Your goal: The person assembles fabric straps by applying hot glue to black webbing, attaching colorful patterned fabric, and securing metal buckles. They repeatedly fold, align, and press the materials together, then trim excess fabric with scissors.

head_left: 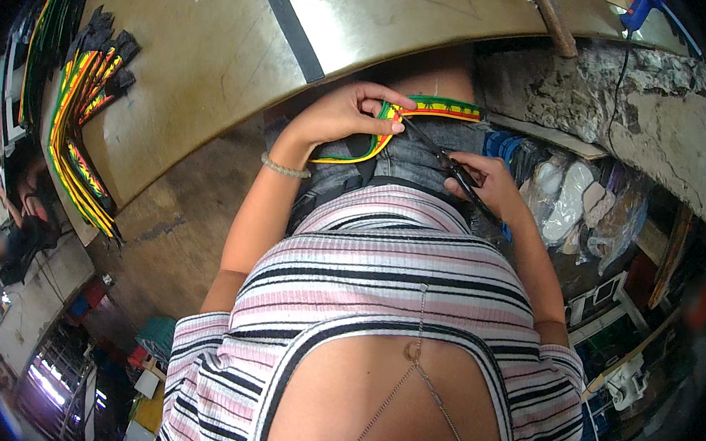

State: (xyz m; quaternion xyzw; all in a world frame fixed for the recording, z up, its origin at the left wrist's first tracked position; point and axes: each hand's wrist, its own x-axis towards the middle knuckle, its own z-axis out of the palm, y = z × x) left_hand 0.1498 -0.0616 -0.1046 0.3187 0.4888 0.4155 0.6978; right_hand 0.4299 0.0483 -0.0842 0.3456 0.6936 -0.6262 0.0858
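Reading the green-yellow-red strap (453,108) above the lap (400,164), free end running rightward | left hand (343,116) nearer, pinching its bend | right hand (493,183) gripping a black-handled tool (466,180), tip angled forward-left at strap; contact I can't confirm

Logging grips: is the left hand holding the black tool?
No, the right hand holds the black tool, while the left hand pinches the strap.

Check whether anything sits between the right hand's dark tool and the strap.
Nothing visible does. The dark tool in the right hand reaches right up to the strap; actual contact is hard to tell. The left hand pinches the strap beside the tip.
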